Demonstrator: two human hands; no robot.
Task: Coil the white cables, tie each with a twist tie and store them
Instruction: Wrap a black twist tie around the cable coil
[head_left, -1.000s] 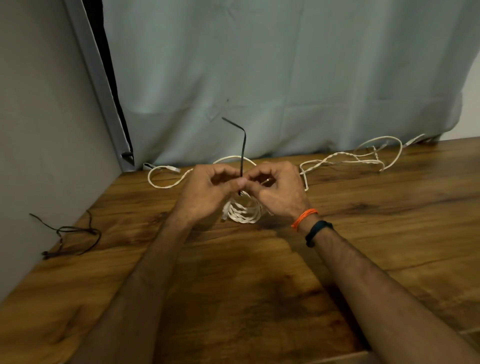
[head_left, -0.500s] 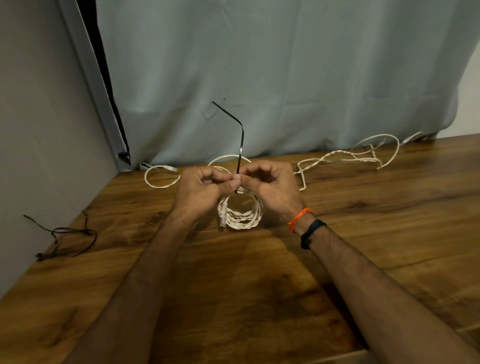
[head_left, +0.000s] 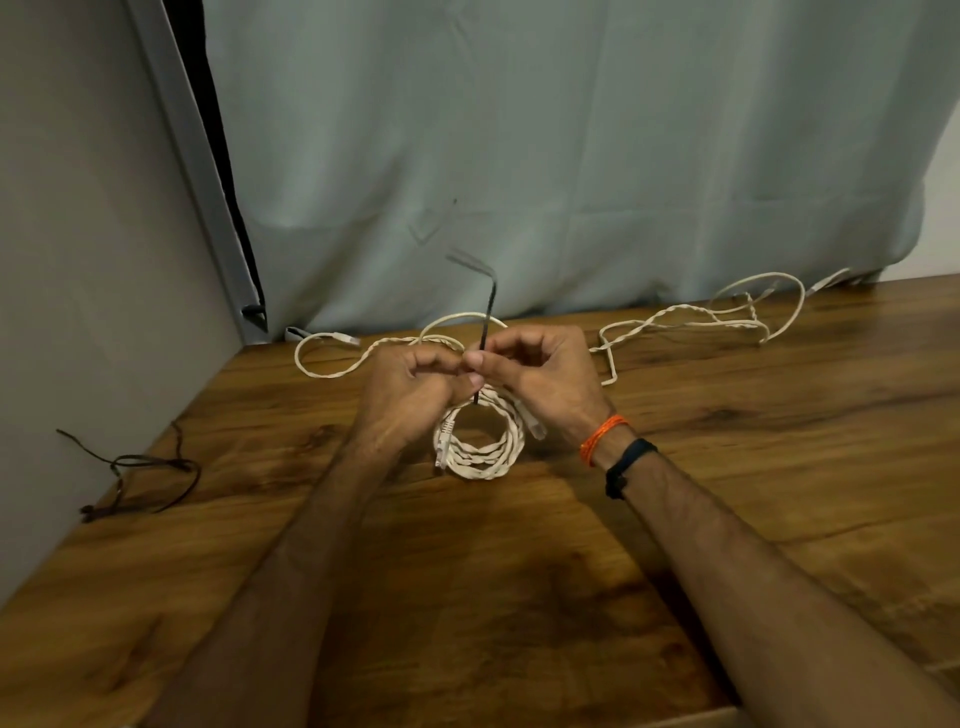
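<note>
A coiled white cable (head_left: 483, 452) stands on edge on the wooden table (head_left: 519, 597), its top held under both hands. A black twist tie (head_left: 487, 317) rises from between the fingers, bent over at its blurred upper end. My left hand (head_left: 410, 400) pinches the tie and the coil's top from the left. My right hand (head_left: 540, 379) pinches the tie from the right, thumb against the left thumb. A loose white cable (head_left: 691, 322) lies uncoiled along the table's back edge, running behind the hands to the left.
A thin dark cord (head_left: 140, 467) lies tangled at the table's left edge by the grey wall. A pale green curtain (head_left: 545, 156) hangs behind the table's back edge.
The coil has been lowered slightly toward me. The twist tie's bent upper end has swung and now blurs. Both hands keep their pinch at the coil's top.
</note>
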